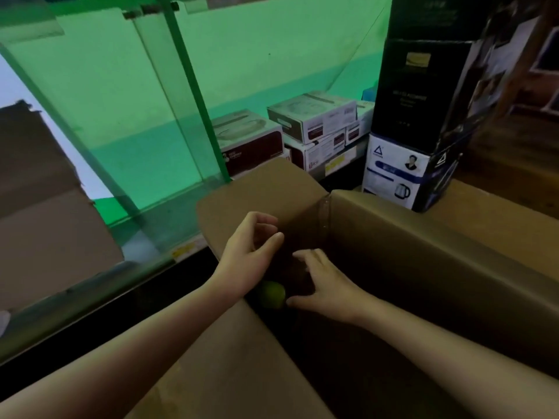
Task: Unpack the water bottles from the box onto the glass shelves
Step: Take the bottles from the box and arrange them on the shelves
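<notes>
A large open cardboard box (423,237) fills the lower right, and its inside is dark. A small green rounded thing (273,294), perhaps part of a bottle, shows inside near the left flap; no other bottle can be made out. My left hand (251,255) hovers over the box's far left corner with fingers loosely curled and nothing in them. My right hand (326,282) reaches down into the box with fingers spread, beside the green thing; whether it touches anything is hidden in shadow. The green-tinted glass shelf (151,219) lies to the left of the box.
Upright glass panels (121,101) rise over the shelf. A brown carton (45,207) stands at far left. White and maroon appliance boxes (311,119) sit at the back. Stacked black and kettle boxes (423,116) stand on the box's far right flap.
</notes>
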{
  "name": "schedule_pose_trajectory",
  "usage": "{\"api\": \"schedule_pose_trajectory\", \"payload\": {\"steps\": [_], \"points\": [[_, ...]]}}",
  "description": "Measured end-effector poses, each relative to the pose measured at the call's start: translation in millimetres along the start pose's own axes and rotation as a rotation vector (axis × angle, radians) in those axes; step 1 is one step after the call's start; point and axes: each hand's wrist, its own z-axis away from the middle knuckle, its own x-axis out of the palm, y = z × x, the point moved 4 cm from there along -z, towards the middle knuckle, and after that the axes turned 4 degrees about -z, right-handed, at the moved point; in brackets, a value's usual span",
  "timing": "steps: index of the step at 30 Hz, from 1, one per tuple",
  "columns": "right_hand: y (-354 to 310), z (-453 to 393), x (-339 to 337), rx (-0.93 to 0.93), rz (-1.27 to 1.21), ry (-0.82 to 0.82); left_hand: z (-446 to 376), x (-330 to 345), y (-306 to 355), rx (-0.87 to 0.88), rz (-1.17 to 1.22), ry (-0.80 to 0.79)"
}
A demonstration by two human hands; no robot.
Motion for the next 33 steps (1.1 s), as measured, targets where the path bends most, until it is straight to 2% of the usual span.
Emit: {"api": "schedule_pose_trajectory", "payload": {"steps": [9, 13, 18, 24, 29, 33], "points": [[8.1, -40.4, 63.2, 0.053, 0.26, -0.203, 1.6, -8.4, -6.6, 0.005, 0.067, -0.027], [7.8, -44.9, 67.6, 0.057, 0.31, -0.204, 3.2, -11.0, -9.1, -0.001, 0.067, -0.041], [-5.3, -40.4, 51.4, 0.038, 0.282, -0.084, 8.4, -14.3, -8.7, 0.003, 0.095, -0.025], [-44.2, -12.4, -6.1, -0.026, 0.202, 0.113, 12.8, -23.7, 1.3, -0.001, 0.087, -0.043], [-113.8, 14.6, -65.9, -0.138, 0.129, 0.296, 15.9, -46.9, 20.2, -0.03, -0.023, -0.076], [-192.2, 32.4, -94.3, -0.248, 0.114, 0.424, 27.1, -90.1, 51.9, 0.067, 0.006, -0.042]]}}
